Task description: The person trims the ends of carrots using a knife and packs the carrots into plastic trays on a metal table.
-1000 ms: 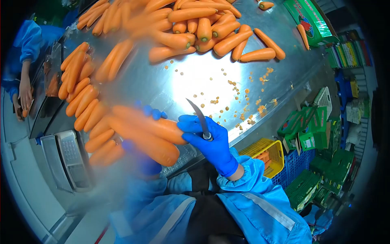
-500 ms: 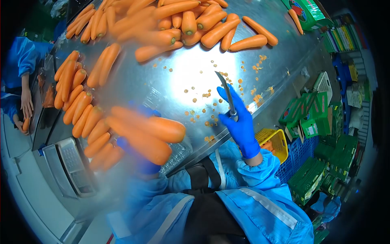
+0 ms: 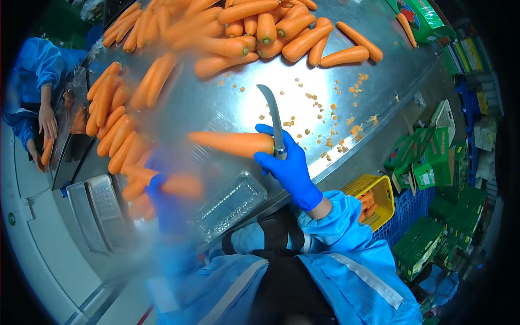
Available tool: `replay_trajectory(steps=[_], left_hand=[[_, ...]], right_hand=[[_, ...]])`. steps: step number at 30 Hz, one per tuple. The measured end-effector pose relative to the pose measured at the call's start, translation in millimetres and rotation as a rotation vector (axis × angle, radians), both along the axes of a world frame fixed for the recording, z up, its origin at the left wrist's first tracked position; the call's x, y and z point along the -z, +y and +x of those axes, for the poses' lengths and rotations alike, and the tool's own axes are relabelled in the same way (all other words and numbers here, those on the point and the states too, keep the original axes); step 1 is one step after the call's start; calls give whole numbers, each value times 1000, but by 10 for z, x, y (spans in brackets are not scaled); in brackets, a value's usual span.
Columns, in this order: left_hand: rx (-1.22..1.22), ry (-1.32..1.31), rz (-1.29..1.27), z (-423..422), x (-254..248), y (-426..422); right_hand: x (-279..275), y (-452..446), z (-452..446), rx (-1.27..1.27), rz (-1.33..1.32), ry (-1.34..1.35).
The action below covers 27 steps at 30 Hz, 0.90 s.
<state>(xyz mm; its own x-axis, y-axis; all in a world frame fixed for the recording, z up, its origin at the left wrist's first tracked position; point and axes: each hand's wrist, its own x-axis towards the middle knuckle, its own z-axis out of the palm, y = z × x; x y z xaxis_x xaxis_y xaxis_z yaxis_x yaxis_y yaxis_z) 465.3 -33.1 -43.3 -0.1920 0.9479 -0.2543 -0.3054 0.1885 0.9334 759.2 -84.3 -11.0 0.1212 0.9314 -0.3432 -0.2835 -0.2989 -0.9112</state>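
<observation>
My right hand [image 3: 292, 170], in a blue glove, is closed around the handle of a curved knife [image 3: 272, 111]. The thick end of a carrot [image 3: 233, 143] meets the blade and my right thumb; its thin end points left. My left hand [image 3: 162, 203], also gloved in blue, is smeared by a blurry patch. Its fingers are wrapped over another carrot [image 3: 181, 186], beside a row of carrots [image 3: 124, 130]. An empty clear plastic tray [image 3: 232, 206] lies between my hands at the table edge.
A large carrot pile [image 3: 244, 32] covers the far side of the metal table [image 3: 325, 81]. Trimmed carrot ends [image 3: 319, 105] are scattered there. A scale [image 3: 97, 211] stands left, a yellow crate [image 3: 387, 200] and green boxes right. Another person's hand [image 3: 47, 122] is at far left.
One carrot from the pair by my left hand is now at the knife in my right hand. My left hand has drawn back left, uncovering the plastic tray. The view has shifted slightly.
</observation>
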Motion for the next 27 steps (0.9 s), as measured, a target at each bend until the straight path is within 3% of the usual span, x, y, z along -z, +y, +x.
replay_trajectory(steps=[2, 4, 5, 7, 9, 11, 13, 15, 16, 19, 25, 27], left_hand=[[41, 162, -43, -152, -91, 14], [-69, 458, -170, -192, 58, 143], [-27, 586, -114, -176, 153, 203], [29, 850, 3, -108, 297, 331], [448, 914, 156, -157, 249, 478], [630, 969, 160, 105, 164, 547], [692, 1125, 266, 239, 249, 580], [625, 1385, 470, 221, 564, 562], [700, 1310, 290, 256, 486, 534], [732, 1270, 317, 238, 563, 475], [866, 1702, 192, 529, 477, 236], [883, 1671, 170, 521, 520, 248]], right_hand=[[222, 43, -28, 0, 22, -101], [378, 124, -135, -78, 59, -168], [411, 182, -208, -123, 80, -198], [320, 330, -348, -232, -120, -87], [379, 487, -487, -306, -193, -26], [479, 570, -587, -244, -165, -31], [628, 548, -605, -121, -48, -138], [636, 444, -416, -150, -102, -24], [628, 356, -295, -170, -133, 34], [566, 46, 40, -118, -209, -69], [620, -567, 490, 114, -317, -125], [658, -669, 520, 140, -315, -159]])
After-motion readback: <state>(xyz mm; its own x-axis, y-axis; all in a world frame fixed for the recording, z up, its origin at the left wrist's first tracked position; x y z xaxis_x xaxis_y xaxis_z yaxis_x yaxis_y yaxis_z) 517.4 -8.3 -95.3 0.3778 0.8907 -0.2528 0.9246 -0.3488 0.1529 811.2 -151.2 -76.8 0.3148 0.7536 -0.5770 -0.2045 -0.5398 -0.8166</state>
